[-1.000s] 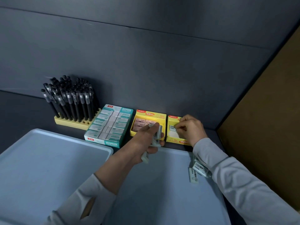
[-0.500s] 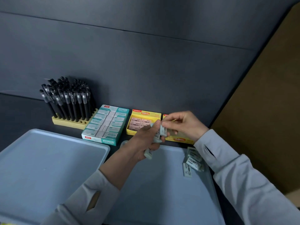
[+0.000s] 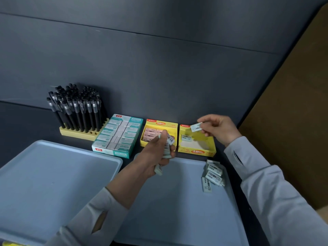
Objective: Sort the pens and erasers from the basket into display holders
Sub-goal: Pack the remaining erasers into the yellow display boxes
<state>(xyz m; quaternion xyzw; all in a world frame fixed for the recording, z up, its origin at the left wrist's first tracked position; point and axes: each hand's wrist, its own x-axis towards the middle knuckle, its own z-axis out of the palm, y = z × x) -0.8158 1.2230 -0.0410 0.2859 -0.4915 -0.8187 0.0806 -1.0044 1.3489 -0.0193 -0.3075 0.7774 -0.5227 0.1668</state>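
The right hand [image 3: 218, 128], which a second ago was down in the right yellow box [image 3: 197, 151] and half a second ago met the left hand [image 3: 156, 157] at its bundle [image 3: 169, 139] of erasers, now sits apart from it, up and to the right, pinching one eraser [image 3: 196, 126] between thumb and fingertips above that box. With the hand lifted, the box's inside is now in view, a lone eraser [image 3: 186, 138] lying near its back left corner.

Right hand [image 3: 219, 127] pinches an eraser [image 3: 196, 126] above yellow box [image 3: 197, 152].
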